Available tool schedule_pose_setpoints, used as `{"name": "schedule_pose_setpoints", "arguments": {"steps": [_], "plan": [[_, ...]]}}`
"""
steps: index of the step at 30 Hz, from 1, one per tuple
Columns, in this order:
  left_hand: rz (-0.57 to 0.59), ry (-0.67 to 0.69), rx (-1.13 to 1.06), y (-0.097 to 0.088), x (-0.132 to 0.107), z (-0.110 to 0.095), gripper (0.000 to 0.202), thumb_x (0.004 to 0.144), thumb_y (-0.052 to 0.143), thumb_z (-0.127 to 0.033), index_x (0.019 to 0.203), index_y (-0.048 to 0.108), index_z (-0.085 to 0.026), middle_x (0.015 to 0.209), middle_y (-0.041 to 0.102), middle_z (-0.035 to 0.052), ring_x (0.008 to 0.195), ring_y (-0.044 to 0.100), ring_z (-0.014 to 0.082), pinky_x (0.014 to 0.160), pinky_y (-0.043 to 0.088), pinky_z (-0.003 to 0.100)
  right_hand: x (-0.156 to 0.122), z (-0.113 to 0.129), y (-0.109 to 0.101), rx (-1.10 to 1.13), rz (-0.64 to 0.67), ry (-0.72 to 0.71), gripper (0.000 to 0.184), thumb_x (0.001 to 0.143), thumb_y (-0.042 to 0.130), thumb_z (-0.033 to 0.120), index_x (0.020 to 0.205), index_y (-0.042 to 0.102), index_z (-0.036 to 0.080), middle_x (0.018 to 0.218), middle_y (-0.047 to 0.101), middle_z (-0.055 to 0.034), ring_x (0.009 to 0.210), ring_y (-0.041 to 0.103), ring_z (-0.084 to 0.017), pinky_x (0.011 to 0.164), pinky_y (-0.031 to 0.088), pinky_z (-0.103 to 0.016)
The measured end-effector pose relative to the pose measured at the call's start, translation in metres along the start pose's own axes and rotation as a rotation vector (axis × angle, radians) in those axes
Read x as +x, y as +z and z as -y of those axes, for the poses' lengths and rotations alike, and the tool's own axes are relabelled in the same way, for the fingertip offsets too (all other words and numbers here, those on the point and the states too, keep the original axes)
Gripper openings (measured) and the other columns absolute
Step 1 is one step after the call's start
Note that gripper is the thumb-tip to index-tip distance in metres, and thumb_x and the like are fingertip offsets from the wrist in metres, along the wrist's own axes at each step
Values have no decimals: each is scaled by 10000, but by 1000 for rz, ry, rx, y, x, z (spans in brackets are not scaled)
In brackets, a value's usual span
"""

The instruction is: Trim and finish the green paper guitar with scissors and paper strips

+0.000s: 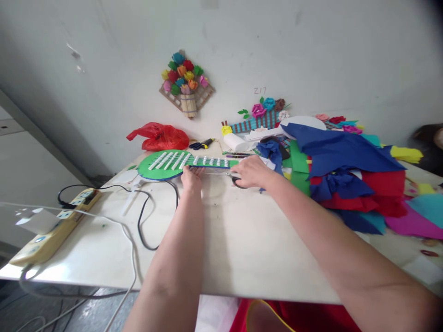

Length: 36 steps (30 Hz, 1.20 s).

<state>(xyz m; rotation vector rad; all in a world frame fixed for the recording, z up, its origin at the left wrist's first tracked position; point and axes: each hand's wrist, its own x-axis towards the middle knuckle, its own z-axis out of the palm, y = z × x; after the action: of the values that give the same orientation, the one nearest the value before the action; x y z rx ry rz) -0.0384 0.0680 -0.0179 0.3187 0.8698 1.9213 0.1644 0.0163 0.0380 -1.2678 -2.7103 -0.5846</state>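
A green guitar-shaped craft point(165, 167) with white strips, white string-like lines and a dark blue edge lies toward the back of the table. My left hand point(192, 177) grips its near edge, where the round body meets the neck; some of its fingers are hidden. Near the far end of the neck, my right hand point(252, 170) is closed around scissors point(238, 181) with dark handles. Their metal blades point left, toward my left hand, just in front of the neck. Whether the blades touch the craft, I cannot tell.
Blue, red and green paper sheets point(349, 152) are heaped on the right. A red plastic bag point(162, 137) and yellow-black pliers point(206, 144) lie near the wall. On the left, a power strip point(51, 233) and cables cross the white table point(263, 249). Paper flowers point(185, 74) decorate the wall.
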Motion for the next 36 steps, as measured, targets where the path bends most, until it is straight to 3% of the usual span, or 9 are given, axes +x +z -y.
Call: {"name": "schedule_pose_setpoints", "arguments": {"steps": [5,9,15,20,27,36], "plan": [[55,27,-43,-1,0,2,326,842,349,-209,1158,374,-136,948,594,149,818,639,208,712,518,371,-2,-18,2,49,176,43,394,654,542,458,970,668,260,858,684,-82,805,608,-244,608,346,-289],[107,10,-60,0,-2,4,275,836,362,-208,1105,388,-160,890,604,118,798,641,205,717,515,380,-2,-16,2,65,112,37,367,690,520,443,980,661,269,863,683,-76,816,607,-236,612,342,-285],[113,-15,-16,3,-6,5,226,825,361,-198,1039,410,-145,858,594,118,789,640,222,695,518,385,0,-10,2,34,-7,69,351,743,490,376,998,634,182,890,675,-108,822,603,-232,632,331,-286],[122,-30,21,4,-4,8,203,817,373,-198,1002,437,-141,848,599,114,783,637,222,701,514,393,1,-8,8,65,-67,56,318,777,470,392,975,628,200,943,665,-85,852,589,-220,649,319,-285],[98,-33,83,8,-9,9,141,804,384,-182,896,484,-148,832,607,92,713,631,180,705,505,398,1,-5,7,47,-64,40,295,779,486,392,960,620,202,915,662,-73,832,583,-206,628,299,-279],[59,-93,118,14,-15,6,142,805,413,-195,905,502,-151,852,613,104,797,636,211,711,511,385,1,-4,8,38,-5,76,332,774,493,418,976,623,190,942,652,-87,854,580,-217,612,299,-282]]}}
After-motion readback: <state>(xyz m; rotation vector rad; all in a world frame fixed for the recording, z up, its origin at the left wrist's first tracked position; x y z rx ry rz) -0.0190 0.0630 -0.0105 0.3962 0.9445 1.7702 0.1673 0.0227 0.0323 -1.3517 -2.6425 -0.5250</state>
